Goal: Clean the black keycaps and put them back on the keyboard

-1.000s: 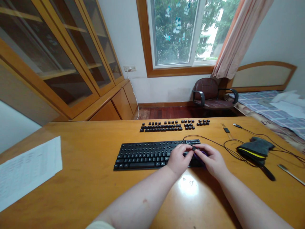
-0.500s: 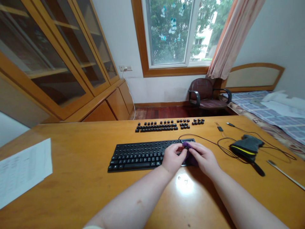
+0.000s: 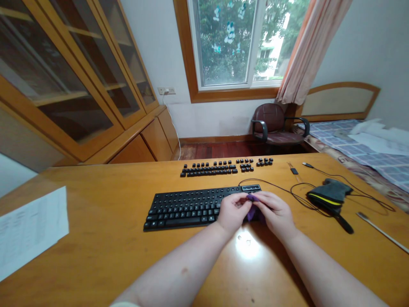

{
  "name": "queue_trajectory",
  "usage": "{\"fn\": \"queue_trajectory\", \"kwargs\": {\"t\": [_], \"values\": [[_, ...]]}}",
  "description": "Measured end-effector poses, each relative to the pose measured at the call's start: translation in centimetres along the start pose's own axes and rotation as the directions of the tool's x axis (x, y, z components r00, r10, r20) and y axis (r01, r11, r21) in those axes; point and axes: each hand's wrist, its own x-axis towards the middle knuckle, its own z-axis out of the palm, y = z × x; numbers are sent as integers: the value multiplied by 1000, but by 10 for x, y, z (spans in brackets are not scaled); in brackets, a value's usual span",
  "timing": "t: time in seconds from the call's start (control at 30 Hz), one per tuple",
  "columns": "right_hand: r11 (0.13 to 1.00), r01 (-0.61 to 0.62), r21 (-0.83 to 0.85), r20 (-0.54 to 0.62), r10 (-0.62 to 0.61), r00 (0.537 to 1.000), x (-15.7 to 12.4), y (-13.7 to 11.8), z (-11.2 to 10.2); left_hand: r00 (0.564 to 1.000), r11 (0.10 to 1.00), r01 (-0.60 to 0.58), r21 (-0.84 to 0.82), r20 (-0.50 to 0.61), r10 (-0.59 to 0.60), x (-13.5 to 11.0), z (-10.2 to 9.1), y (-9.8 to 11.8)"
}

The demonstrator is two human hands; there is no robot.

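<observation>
A black keyboard (image 3: 185,207) lies on the wooden desk (image 3: 111,238). Over its right end my left hand (image 3: 232,212) and my right hand (image 3: 275,214) meet, fingers pinched together. Between them is a small purple cloth (image 3: 252,209), held by both hands and mostly hidden. What lies under the cloth cannot be seen. Behind the keyboard, rows of loose black keycaps (image 3: 220,167) are laid out on the desk.
A black cable (image 3: 297,194) runs from the keyboard to the right, past a dark grey and yellow pouch (image 3: 329,194) and a thin metal tool (image 3: 381,232). A printed sheet (image 3: 28,230) lies at the left. A chair (image 3: 275,125) and bed (image 3: 361,147) stand beyond the desk.
Both hands have drawn slightly toward me and together over the keyboard's right end. The purple cloth now shows bunched between the fingertips, where a dark keycap showed before. The view shifted a little.
</observation>
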Motion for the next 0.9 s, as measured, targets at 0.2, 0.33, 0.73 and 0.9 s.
{"fn": "queue_trajectory", "kwargs": {"t": [0.2,0.33,0.73,0.9], "values": [[997,82,2,7,-82,997,1,-1,-5,999,1000,-24,7,-32,24,-3,3,3],[992,96,83,-200,-78,977,-2,-6,-7,987,993,-93,79,-121,102,-6,7,-4],[948,-148,281,-100,182,978,1,-8,8,947,893,-220,393,-134,292,-8,2,-3],[914,-212,346,-49,243,969,1,-10,8,945,875,-238,422,-107,309,-7,-1,-6]]}}
